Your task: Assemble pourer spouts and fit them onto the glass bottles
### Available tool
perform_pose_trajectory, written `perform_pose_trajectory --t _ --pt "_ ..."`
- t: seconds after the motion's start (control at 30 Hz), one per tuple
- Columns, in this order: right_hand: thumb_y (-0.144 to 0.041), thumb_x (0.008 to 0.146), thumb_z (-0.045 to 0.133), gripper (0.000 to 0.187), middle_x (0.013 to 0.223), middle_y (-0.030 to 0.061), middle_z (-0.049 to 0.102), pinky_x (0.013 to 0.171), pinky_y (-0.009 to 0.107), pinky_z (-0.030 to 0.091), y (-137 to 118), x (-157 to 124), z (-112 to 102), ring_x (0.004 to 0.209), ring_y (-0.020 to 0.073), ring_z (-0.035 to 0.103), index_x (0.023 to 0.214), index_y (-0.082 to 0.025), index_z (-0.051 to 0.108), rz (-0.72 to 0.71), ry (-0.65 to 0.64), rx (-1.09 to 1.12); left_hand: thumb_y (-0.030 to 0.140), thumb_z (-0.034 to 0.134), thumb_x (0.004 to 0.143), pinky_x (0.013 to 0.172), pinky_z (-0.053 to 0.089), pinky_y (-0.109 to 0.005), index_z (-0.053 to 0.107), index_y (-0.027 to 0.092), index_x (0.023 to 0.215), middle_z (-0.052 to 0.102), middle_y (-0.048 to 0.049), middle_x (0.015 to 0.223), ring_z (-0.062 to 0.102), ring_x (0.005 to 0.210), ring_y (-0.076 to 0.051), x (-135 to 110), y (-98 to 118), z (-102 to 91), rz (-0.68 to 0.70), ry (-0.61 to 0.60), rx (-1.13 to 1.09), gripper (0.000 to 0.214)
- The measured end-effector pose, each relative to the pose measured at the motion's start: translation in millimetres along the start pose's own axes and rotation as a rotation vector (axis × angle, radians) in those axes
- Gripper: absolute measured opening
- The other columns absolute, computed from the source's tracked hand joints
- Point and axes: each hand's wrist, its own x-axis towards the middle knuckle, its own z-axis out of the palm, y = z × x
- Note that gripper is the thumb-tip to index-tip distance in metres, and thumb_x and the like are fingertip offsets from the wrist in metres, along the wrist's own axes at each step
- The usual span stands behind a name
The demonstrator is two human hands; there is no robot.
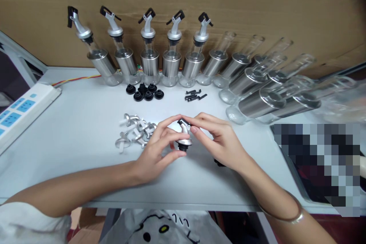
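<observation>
a pale table point(82, 108) bears bottles point(150, 65), silver spouts point(140, 136), black stoppers point(148, 95) and thin levers point(192, 98).

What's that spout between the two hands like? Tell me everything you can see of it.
The spout, partly hidden, has a silver, metallic-looking neck and round flange, a black, ribbed stopper below, and a black lever on top. It is held roughly upright over the table. The left hand grips it; the right hand pinches the lever.
</observation>
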Motion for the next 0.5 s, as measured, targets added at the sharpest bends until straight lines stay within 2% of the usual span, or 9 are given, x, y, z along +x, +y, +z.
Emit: perform_pose_trajectory --t 0.3,0.5 --pt "-0.015 0.089 0.057 0.027 0.072 0.0019 0.065 0.058 0.025 0.048 -1.5 -0.6 0.2 0.063 0.0126 0.059 0.109 -0.022 0.073 -0.068 0.084 -0.063 0.020 0.059 0.091 0.080 0.055 -0.031 0.055 0.029 0.122 0.042 -0.0103 0.144 0.061 0.099 -0.017 1.3 1.9 -2.2 -0.021 -0.020 0.030 0.033" --pt "-0.019 0.086 0.063 0.026 0.074 0.0027 0.068 0.062 0.027 0.051 1.8 -1.0 -2.4 0.064 0.0131 0.062 0.110 -0.021 0.072 -0.126 0.076 -0.016 0.023 0.058 0.092 0.083 0.054 -0.035 0.053 0.032 0.126 0.041 -0.0094 0.147 0.060 0.107 -0.021 -1.5 1.3 -3.3 -0.011 -0.006 0.031 0.036"
